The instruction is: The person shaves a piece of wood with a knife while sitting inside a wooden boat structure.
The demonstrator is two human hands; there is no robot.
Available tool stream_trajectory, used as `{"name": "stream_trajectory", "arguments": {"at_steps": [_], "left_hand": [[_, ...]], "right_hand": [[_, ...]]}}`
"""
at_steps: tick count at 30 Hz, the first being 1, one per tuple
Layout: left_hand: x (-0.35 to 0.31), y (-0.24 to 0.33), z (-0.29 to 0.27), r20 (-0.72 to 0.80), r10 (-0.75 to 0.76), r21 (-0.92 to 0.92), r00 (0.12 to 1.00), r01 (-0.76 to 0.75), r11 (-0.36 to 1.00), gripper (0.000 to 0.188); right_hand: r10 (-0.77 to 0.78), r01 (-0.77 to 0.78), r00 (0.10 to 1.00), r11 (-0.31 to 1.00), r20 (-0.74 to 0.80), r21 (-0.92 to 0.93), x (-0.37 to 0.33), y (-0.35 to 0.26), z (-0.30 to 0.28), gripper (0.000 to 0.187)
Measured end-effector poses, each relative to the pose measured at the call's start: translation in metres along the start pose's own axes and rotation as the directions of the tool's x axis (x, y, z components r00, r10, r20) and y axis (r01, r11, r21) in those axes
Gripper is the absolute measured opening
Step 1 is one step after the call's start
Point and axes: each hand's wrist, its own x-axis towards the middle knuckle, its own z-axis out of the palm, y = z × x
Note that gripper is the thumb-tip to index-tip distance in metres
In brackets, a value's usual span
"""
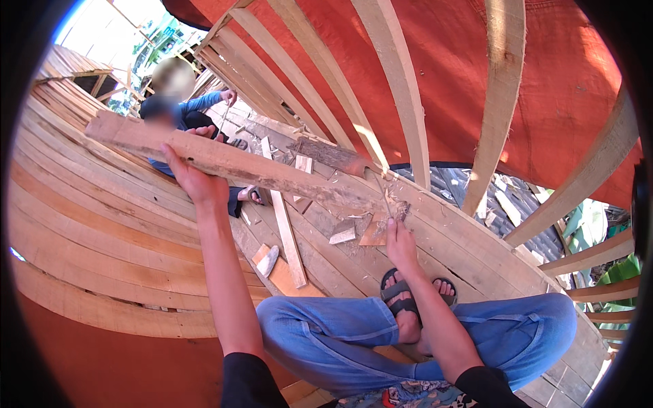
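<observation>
A long, rough wooden plank [252, 168] slants across the view from upper left down to the middle. My left hand [196, 175] is closed around it near its far left end, thumb on the near side. The plank's right end lies low over the deck, close to my right hand [401, 241]. That hand is closed on a thin, slender tool [386, 194] that points up past the plank's end; its exact kind is too small to make out. Below the right hand are my sandalled feet [401, 292].
Offcuts [343, 232], shavings and a long batten [284, 234] litter the plank deck. Curved ribs [503, 102] rise at right before a red tarp [449, 81]. Planked sides curve up at left. Another person in a blue sleeve [204, 100] sits beyond my plank. A log [330, 155] lies there too.
</observation>
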Motion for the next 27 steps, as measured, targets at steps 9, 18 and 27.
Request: {"name": "stream_trajectory", "arguments": {"at_steps": [9, 18, 27], "left_hand": [[-0.060, 0.019, -0.075, -0.288, 0.090, 0.055, 0.953, -0.077, 0.996, 0.025], [-0.094, 0.022, -0.066, -0.485, 0.196, 0.188, 0.852, -0.118, 0.975, 0.019], [-0.097, 0.030, -0.088, -0.435, 0.157, 0.123, 0.886, -0.114, 0.986, 0.016]], "right_hand": [[-0.047, 0.032, 0.964, 0.998, 0.262, 0.062, -0.050, -0.024, 0.076, 0.035], [0.025, -0.002, 0.933, 0.998, 0.358, -0.066, -0.038, -0.007, 0.065, 0.039], [0.175, -0.110, 0.903, 0.977, 0.391, -0.183, -0.019, 0.015, 0.035, 0.041]]}}
